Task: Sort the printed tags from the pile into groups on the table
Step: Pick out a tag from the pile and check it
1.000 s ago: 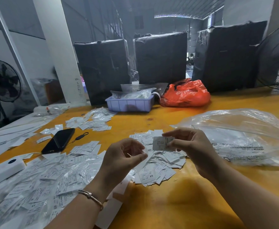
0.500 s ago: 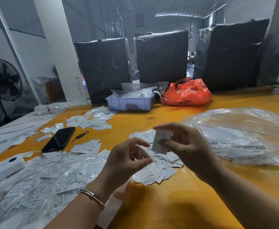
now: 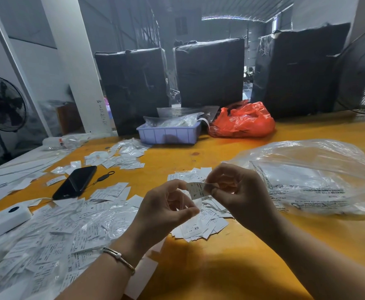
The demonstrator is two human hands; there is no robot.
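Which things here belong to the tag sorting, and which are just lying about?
Job: tag pinched by both hands, left hand, right hand, loose pile, sorted stack.
Lying about: phone, orange bag, purple tray, clear bag.

Two hands work at the near centre: the left hand and the right hand. Between them is one tag. Three black wrapped bales stand at the far side. There is one lilac tray, one orange bag, one phone at left, and two fans, far left and far right. The loose tags are too many to count.
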